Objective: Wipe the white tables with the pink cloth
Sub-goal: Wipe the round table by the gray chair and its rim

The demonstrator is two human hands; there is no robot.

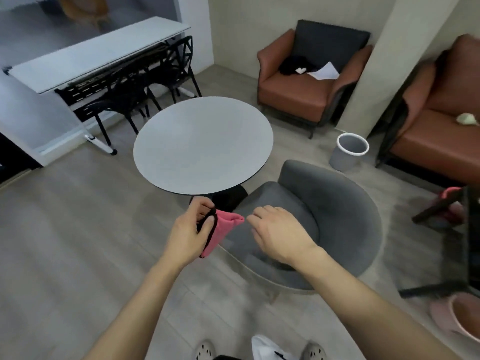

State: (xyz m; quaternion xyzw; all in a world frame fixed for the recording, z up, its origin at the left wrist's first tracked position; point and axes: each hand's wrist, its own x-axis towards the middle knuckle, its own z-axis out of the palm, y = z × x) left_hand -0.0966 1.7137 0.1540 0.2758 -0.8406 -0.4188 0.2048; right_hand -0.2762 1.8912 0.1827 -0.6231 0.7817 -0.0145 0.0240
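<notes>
I see left hand point(188, 229) curled tight round pink cloth point(220, 229), folded, black trim at edge. Cloth in air, just near of round white table point(202, 144), not touching it. Right hand point(278, 233) beside cloth, fingers loosely bent, holds nothing; fingertips near cloth corner, touch or gap I cannot tell. Grey chair point(324, 211) under right hand. Long white table point(98, 53) far left.

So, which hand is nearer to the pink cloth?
Left. The left hand grips the cloth at its black-edged end. The right hand hovers just right of the cloth's free corner, fingers loosely curled, very close but seemingly not touching it.
</notes>
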